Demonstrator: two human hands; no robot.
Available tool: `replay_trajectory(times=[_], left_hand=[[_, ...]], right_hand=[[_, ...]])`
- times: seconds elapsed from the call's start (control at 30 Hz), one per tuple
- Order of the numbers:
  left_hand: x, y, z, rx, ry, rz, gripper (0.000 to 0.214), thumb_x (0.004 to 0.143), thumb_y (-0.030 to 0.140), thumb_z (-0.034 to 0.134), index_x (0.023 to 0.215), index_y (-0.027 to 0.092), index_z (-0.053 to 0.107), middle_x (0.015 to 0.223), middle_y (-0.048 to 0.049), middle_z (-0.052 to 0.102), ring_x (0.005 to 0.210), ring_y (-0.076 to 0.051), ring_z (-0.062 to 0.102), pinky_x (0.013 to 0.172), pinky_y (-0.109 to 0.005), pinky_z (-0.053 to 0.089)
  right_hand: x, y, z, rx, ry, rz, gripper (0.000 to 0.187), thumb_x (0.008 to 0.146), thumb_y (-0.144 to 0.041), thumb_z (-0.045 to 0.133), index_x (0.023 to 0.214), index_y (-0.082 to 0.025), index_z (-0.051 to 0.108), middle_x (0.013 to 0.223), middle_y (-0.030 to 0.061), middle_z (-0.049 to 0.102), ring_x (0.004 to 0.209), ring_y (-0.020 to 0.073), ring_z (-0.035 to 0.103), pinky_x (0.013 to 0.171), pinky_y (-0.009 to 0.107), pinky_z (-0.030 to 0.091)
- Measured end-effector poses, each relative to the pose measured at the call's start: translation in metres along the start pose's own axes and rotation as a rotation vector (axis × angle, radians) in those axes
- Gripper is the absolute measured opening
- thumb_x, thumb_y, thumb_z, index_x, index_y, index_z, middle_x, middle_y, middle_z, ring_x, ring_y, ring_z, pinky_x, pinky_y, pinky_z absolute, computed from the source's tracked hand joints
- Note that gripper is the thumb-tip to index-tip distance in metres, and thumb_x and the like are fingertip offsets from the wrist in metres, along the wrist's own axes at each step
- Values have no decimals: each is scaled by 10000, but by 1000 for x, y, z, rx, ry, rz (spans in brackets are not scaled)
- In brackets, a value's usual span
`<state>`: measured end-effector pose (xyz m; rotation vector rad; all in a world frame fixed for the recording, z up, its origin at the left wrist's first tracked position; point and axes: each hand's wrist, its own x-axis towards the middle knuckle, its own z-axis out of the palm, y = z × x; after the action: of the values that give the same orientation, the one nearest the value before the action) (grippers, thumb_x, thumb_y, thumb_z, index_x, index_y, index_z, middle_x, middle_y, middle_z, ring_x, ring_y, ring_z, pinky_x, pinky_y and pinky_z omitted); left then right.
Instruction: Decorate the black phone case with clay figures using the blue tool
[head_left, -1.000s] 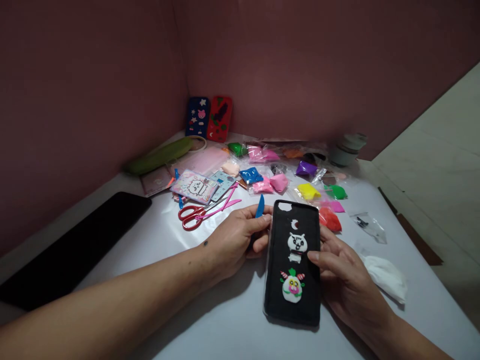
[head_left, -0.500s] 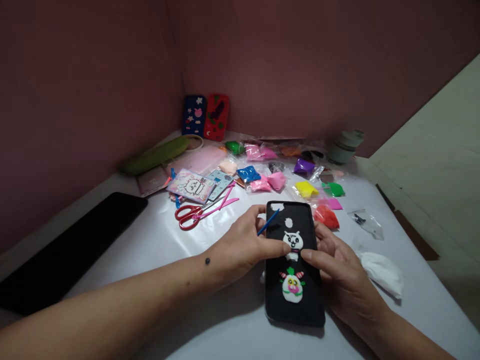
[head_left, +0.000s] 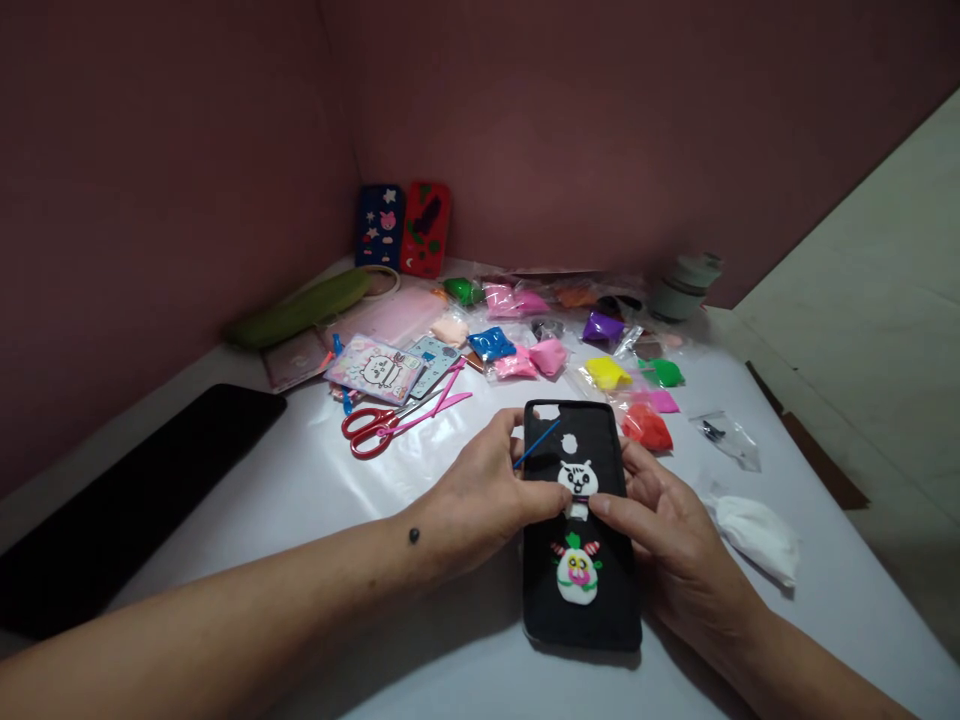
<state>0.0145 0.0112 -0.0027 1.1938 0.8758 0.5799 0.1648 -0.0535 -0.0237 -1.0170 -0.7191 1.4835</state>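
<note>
A black phone case (head_left: 581, 610) lies flat on the white table (head_left: 337, 490) in front of me. A white clay cat face (head_left: 577, 477) sits on its upper half and a white, pink and green clay figure (head_left: 576, 574) on its lower half. My left hand (head_left: 487, 495) holds a thin blue modelling tool (head_left: 537, 444) while its index finger presses beside the cat face. My right hand (head_left: 664, 525) steadies the case's right edge, with its index fingertip touching the clay just below the cat face.
Several bags of coloured clay (head_left: 555, 345) lie behind the case. Red scissors (head_left: 371, 428), pink tools (head_left: 442, 400) and sticker cards (head_left: 375, 368) sit to the left. A black slab (head_left: 127, 500) is at far left, white clay (head_left: 754, 538) at right, and blue and red decorated cases (head_left: 401, 228) lean on the wall.
My left hand swung the blue tool from upright beside the case to lying across its top, and its finger came onto the clay. My right index finger slid inward to the cat face.
</note>
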Motion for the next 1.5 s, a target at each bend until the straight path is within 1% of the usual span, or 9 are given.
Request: replay_trajectory(times=[0.4,0.63,0.8,0.9,1.0,1.07,1.2,1.33,1.5], left_hand=[[1,3,1,22,19,-14,488,683,91,683,1123,169,485,917,-12,676,824,-161,657,699,-230,514],[0,0,-2,84,68,-13,390,749,229,634,1117,180,514,918,-36,654,853,-207,633,684,-280,486],[-1,8,-13,187,259,96,96,843,269,537,872,178,548,716,11,570,665,-142,522,570,-232,378],[-4,20,-23,230,367,178,214,928,314,421,787,199,534,533,51,424,507,-123,365,480,-236,287],[-8,30,-29,348,425,387,376,967,360,382,735,192,626,666,10,532,643,-120,457,604,-220,376],[-13,31,-29,406,394,494,426,974,396,369,753,211,683,695,7,557,643,-109,475,593,-206,390],[-23,23,-23,238,259,469,374,925,467,464,763,221,694,540,34,459,484,-84,415,430,-184,339],[-22,14,-17,162,126,469,179,868,301,590,736,190,638,582,35,557,458,-79,482,416,-185,396],[-14,13,-18,376,93,500,148,843,207,610,698,177,608,615,43,577,498,-68,524,466,-169,414]], right_hand=[[-1,-3,4,-16,29,10,381,742,-154,689,1099,-238,585,1030,66,712,859,232,688,748,357,552],[-1,-5,1,61,0,51,369,755,-130,649,1110,-218,603,1030,81,719,828,229,699,748,367,556],[0,-6,-2,95,37,75,355,700,-99,673,1036,-209,641,949,56,728,804,198,689,746,322,542],[0,-6,-4,99,12,93,355,692,-103,678,1029,-212,650,862,37,725,716,171,675,685,293,541],[-1,-7,-5,81,6,93,369,700,-108,669,1054,-210,647,859,43,726,710,170,673,677,292,541],[-1,-7,-5,68,6,98,379,698,-106,665,1062,-207,642,902,57,729,727,178,675,686,302,543],[0,-8,-5,64,-1,92,388,695,-97,662,1070,-197,639,894,58,726,712,164,670,662,275,538],[0,-8,-5,74,-11,82,407,691,-91,661,1083,-198,629,895,55,728,713,164,673,659,278,544],[-1,-8,-6,103,-19,112,399,686,-96,656,1070,-196,614,829,48,722,637,163,660,613,303,553]])
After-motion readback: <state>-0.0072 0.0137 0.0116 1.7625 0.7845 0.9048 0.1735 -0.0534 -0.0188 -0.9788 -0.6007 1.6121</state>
